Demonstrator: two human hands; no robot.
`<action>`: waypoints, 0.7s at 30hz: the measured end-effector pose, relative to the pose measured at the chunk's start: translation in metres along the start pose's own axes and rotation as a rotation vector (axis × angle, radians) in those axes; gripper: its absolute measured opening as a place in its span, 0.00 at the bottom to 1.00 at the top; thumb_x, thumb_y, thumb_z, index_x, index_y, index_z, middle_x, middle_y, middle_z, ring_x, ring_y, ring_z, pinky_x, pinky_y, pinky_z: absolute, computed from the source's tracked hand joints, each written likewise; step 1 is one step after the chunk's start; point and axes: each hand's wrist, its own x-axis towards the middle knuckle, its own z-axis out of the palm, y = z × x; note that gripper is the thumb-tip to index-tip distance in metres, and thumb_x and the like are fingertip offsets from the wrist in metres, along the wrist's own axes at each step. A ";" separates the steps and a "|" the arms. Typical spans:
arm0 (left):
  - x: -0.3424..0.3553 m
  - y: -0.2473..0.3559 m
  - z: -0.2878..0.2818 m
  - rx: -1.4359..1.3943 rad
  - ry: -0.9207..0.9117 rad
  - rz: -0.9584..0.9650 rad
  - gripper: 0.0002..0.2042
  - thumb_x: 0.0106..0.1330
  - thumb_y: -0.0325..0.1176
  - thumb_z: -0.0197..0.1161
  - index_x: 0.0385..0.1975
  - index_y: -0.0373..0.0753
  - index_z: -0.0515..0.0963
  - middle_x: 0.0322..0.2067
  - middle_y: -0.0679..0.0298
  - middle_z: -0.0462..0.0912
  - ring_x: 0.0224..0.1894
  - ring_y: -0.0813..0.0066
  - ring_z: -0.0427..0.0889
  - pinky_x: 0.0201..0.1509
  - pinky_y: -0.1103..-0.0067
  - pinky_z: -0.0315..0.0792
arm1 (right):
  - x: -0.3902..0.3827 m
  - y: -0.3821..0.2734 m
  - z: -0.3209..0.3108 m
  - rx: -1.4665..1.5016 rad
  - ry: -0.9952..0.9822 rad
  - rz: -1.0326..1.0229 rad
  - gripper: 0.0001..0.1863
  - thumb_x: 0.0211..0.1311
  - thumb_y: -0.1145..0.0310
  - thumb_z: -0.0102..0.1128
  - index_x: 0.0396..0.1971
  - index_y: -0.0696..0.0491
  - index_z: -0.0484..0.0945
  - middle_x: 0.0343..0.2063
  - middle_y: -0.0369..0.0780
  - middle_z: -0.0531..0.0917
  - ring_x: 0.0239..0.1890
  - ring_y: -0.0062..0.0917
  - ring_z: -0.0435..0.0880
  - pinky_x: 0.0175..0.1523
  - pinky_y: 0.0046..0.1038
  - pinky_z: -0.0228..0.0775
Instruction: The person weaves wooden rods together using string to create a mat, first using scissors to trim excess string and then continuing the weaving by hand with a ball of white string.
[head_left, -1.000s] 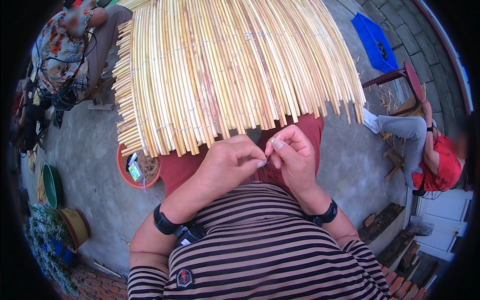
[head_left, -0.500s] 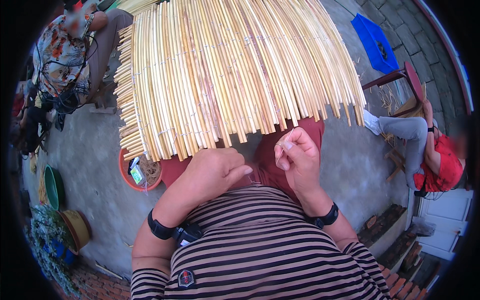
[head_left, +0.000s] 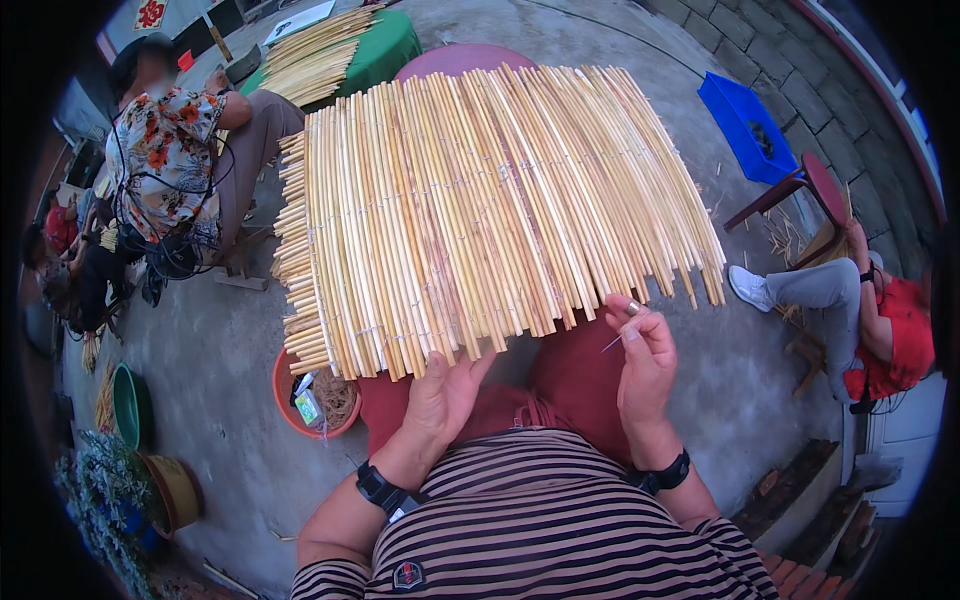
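Half-curled left hand (head_left: 442, 398) holds the reed mat (head_left: 480, 220); right hand (head_left: 646, 362) pinches a thin needle (head_left: 611, 344).

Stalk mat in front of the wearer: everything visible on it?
The stalk mat is pale straw-yellow with browner streaks: slender, stiff-looking stalks side by side, bound by crosswise rows of thin thread. Near ends are uneven; crosswise stalk ends jut out at left. It lies fairly flat, its near edge over the maroon trousers. The left hand meets that edge; whether the right hand touches is unclear.
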 end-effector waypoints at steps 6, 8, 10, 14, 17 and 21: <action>0.008 -0.008 0.012 -0.055 0.189 0.128 0.18 0.64 0.29 0.56 0.54 0.39 0.66 0.51 0.63 0.74 0.54 0.69 0.72 0.61 0.64 0.67 | -0.005 -0.005 -0.012 0.076 -0.044 0.101 0.03 0.62 0.77 0.47 0.29 0.56 0.70 0.39 0.45 0.79 0.41 0.28 0.80 0.48 0.27 0.72; 0.008 -0.007 0.006 -0.072 0.210 0.124 0.17 0.64 0.26 0.54 0.53 0.38 0.66 0.51 0.62 0.74 0.54 0.68 0.73 0.59 0.63 0.68 | -0.006 -0.005 -0.015 0.090 -0.058 0.112 0.03 0.62 0.77 0.48 0.29 0.56 0.69 0.35 0.45 0.80 0.38 0.27 0.80 0.45 0.26 0.73; 0.006 -0.005 0.004 -0.107 0.197 0.105 0.17 0.63 0.25 0.54 0.53 0.37 0.67 0.51 0.61 0.74 0.54 0.67 0.73 0.58 0.64 0.70 | -0.006 -0.007 -0.021 0.104 -0.071 0.116 0.03 0.62 0.76 0.48 0.29 0.56 0.69 0.32 0.44 0.80 0.34 0.26 0.81 0.41 0.25 0.74; -0.005 0.001 -0.001 -0.090 0.152 0.118 0.18 0.61 0.24 0.55 0.53 0.37 0.67 0.51 0.60 0.74 0.54 0.66 0.73 0.57 0.64 0.71 | -0.013 -0.006 -0.041 0.128 -0.120 0.057 0.03 0.61 0.76 0.49 0.28 0.57 0.68 0.25 0.43 0.79 0.24 0.24 0.79 0.32 0.24 0.75; -0.001 0.000 0.002 -0.098 0.083 0.149 0.22 0.58 0.23 0.57 0.54 0.39 0.66 0.51 0.61 0.74 0.53 0.66 0.74 0.55 0.65 0.73 | -0.016 -0.008 -0.064 0.212 -0.327 -0.039 0.03 0.59 0.75 0.51 0.27 0.58 0.69 0.24 0.44 0.78 0.24 0.25 0.78 0.31 0.25 0.75; -0.005 0.044 0.041 -0.014 -0.010 0.337 0.25 0.57 0.22 0.58 0.57 0.42 0.65 0.53 0.64 0.73 0.53 0.66 0.74 0.54 0.64 0.74 | -0.020 -0.019 -0.063 0.265 -0.462 -0.067 0.04 0.56 0.75 0.53 0.25 0.58 0.69 0.23 0.44 0.77 0.24 0.27 0.79 0.30 0.28 0.76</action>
